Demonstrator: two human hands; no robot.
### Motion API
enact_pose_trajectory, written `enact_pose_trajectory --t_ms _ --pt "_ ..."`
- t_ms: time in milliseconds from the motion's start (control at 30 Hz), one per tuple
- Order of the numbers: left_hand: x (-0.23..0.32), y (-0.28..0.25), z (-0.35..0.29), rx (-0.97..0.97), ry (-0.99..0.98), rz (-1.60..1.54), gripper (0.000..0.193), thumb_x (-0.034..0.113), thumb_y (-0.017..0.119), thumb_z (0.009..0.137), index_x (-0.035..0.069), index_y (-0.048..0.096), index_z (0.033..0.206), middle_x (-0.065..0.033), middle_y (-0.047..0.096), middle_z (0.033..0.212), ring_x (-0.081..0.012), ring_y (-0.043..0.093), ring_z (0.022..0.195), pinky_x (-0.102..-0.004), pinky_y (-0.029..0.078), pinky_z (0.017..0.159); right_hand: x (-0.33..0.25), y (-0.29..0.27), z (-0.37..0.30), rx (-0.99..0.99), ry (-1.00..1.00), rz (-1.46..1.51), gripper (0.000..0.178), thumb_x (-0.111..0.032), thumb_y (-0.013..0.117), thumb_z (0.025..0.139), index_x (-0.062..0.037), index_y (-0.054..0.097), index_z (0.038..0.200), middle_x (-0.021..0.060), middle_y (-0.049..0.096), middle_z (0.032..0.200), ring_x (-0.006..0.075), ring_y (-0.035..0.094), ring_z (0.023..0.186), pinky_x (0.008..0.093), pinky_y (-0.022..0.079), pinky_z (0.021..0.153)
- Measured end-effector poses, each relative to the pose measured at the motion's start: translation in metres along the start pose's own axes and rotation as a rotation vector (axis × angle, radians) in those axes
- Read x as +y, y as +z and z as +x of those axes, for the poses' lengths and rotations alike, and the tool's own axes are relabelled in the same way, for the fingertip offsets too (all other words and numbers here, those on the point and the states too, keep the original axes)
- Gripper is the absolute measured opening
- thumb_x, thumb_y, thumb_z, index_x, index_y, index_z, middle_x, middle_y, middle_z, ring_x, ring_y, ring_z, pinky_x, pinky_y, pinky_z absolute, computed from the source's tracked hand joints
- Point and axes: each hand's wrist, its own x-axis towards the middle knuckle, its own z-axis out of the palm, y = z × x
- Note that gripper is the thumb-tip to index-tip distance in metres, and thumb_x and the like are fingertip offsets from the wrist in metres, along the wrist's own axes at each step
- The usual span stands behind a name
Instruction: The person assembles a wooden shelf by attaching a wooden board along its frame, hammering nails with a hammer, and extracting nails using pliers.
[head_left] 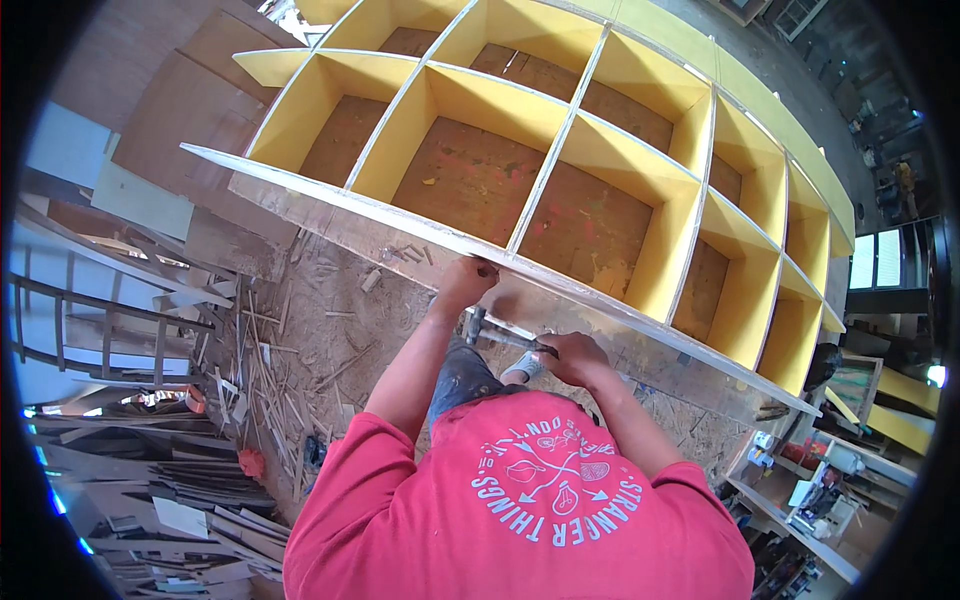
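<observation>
In front of me a large yellow slatted grid [640, 162] of crossing upright panels lies on a worn wooden worktable [300, 207]. A long pale-edged panel [420, 228] closes its near side. Against that panel, just below a crosswise divider [550, 175], my left hand [468, 283] is closed with curled fingers. Whatever it pinches is hidden. Nearer to my body and to the right, my right hand [574, 359] grips the handle of a hammer [477, 326]. The hammer's metal head points left, below my left hand and apart from the panel.
Wood scraps [285, 400] and sawdust litter the floor at left, beside stacked strips [205, 480]. Curved slatted frames [110, 320] and brown sheets [190, 130] stand at far left. A cluttered bench [810, 500] is at lower right. Small wood pieces [410, 252] lie on the table's near edge.
</observation>
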Motion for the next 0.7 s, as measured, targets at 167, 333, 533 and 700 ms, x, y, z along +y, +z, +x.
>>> enact_pose_trajectory --t_ms 167,333,533,700 --pt "-0.005 0.005 0.005 0.011 0.014 -0.016 0.024 0.022 0.08 0.085 0.001 0.081 0.096 -0.0149 0.079 0.087 -0.0225 0.076 0.082 -0.0376 0.058 0.076 0.012 -0.001 0.005 0.085 -0.017 0.073 0.037 -0.045 0.064 0.098 -0.0243 0.07 0.128 0.0158 0.075 0.112 0.0415 0.07 0.106 0.0509 0.055 0.092" --pt "-0.005 0.002 0.004 0.003 0.034 -0.048 0.024 0.022 0.08 0.085 0.001 0.081 0.097 -0.0146 0.078 0.085 -0.0196 0.075 0.08 -0.0366 0.057 0.075 0.013 -0.007 0.004 0.027 -0.115 0.035 0.04 -0.045 0.065 0.098 -0.0256 0.07 0.133 0.0135 0.076 0.113 0.0409 0.07 0.107 0.0491 0.055 0.093" --pt "0.013 -0.003 -0.001 -0.03 -0.062 -0.076 0.025 0.023 0.08 0.086 0.001 0.081 0.098 -0.0147 0.079 0.086 -0.0194 0.075 0.081 -0.0365 0.057 0.076 0.017 -0.006 0.01 0.136 -0.047 0.139 0.041 -0.043 0.065 0.098 -0.0253 0.071 0.134 0.0149 0.075 0.117 0.0398 0.07 0.108 0.0475 0.055 0.095" --pt "-0.008 0.001 0.001 0.029 0.041 -0.165 0.024 0.02 0.078 0.083 0.001 0.08 0.097 -0.0171 0.078 0.086 -0.0254 0.076 0.081 -0.0394 0.058 0.074 0.0 -0.022 0.006 0.047 -0.026 0.064 0.041 -0.043 0.066 0.098 -0.0232 0.072 0.133 0.0163 0.075 0.118 0.0396 0.07 0.109 0.046 0.054 0.098"
